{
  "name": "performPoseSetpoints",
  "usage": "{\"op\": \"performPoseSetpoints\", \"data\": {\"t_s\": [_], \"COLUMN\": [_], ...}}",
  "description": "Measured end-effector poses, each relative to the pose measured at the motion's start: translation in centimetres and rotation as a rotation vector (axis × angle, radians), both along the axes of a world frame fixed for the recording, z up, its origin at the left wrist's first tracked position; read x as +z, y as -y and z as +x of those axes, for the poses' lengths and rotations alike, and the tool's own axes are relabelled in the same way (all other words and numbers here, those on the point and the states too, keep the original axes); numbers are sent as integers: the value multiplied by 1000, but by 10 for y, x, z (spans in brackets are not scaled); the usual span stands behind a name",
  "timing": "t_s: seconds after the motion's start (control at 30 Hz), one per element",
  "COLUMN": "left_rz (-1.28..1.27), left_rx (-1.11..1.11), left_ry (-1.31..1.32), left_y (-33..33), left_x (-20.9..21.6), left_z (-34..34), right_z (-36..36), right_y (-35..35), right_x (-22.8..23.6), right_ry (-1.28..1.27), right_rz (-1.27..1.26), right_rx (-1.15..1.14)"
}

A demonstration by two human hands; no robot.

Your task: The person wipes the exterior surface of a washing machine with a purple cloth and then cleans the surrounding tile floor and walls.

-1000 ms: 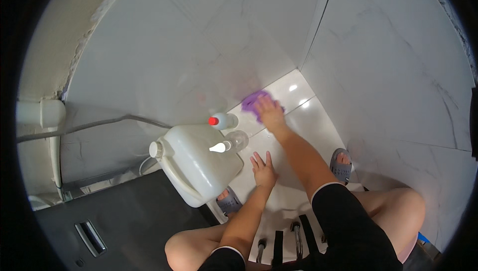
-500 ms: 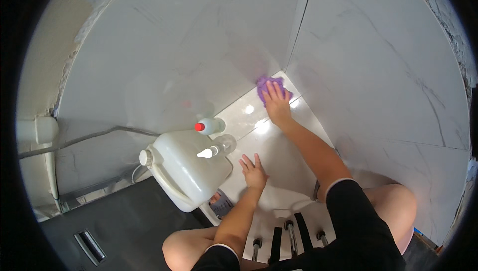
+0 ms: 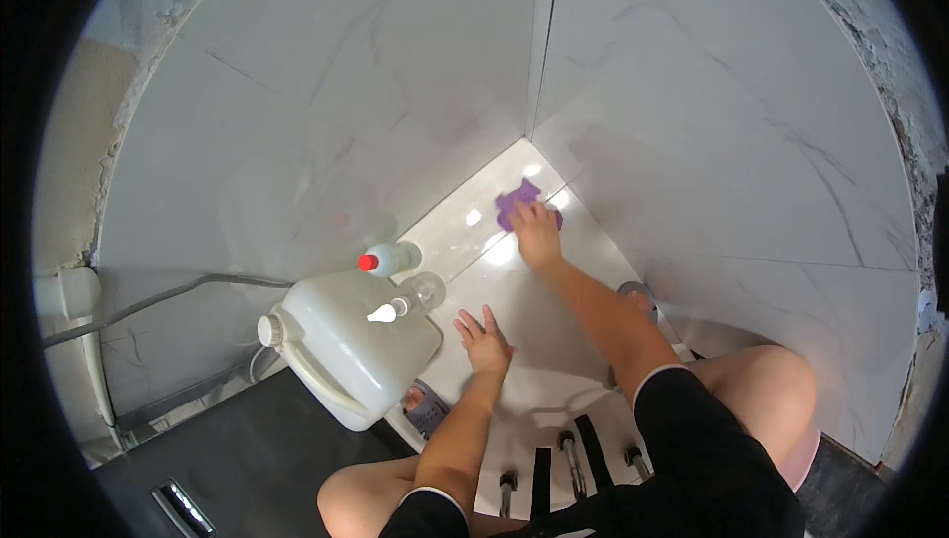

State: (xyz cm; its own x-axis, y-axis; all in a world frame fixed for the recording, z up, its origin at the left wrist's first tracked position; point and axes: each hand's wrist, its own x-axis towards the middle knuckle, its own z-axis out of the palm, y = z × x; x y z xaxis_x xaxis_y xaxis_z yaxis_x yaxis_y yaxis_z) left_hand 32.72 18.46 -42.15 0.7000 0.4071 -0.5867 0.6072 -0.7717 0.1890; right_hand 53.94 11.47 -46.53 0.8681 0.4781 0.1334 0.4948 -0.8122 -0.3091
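A purple cloth [image 3: 513,200] lies crumpled on the glossy white tiled surface [image 3: 554,340], close to the corner where two walls meet. My right hand [image 3: 538,237] presses down on it with fingers bent, gripping part of the cloth. Further left and nearer, my left hand [image 3: 484,348] rests on the white surface with its fingers spread and nothing in it. Just beyond its fingertips stands a clear bottle with a white nozzle [image 3: 422,293]. Behind that is a small pale bottle with a red cap [image 3: 393,258].
A large white plastic jug [image 3: 346,350] stands left of the bottles. Grey marbled walls [image 3: 395,73] enclose the far side. A grey hose [image 3: 213,281] runs to the jug. Chrome fittings [image 3: 573,464] rise near my lap, and a dark panel [image 3: 237,449] lies at lower left.
My right hand has drawn the purple cloth nearer, away from the corner, and its fingers are more bent. My left hand keeps its place beside the clear bottle. The whole view has shifted slightly.
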Motion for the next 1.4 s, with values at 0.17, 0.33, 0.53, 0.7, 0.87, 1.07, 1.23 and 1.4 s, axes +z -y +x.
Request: {"op": "performPoseSetpoints", "data": {"t_s": [0.17,0.33,0.53,0.7,0.87,1.07,1.23,1.4], "left_rz": [47,31,41,42,-53,-50,-35,-30], "left_rx": [-30,-49,-29,-22,22,49,13,47], "left_ry": [88,75,42,14,36,46,117,59], "left_y": [-6,7,1,-2,7,1,3,0], "left_x": [-5,-8,-5,2,9,5,-1,7], "left_z": [-10,-3,-5,-5,5,-3,-4,-4], "right_z": [-27,1,-103,-135,-40,-23,-105,-162], "right_y": [5,48,28,20,64,102,96,76], "right_x": [26,-2,-4,10,-10,29,-11,4], "right_ry": [133,-79,-159,-464,-535,-299,-117,-730], "right_rz": [211,-134,-168,383,867,104,-211,456], "right_rx": [112,-321,-41,-88,-658,-412,-185,-315]}}
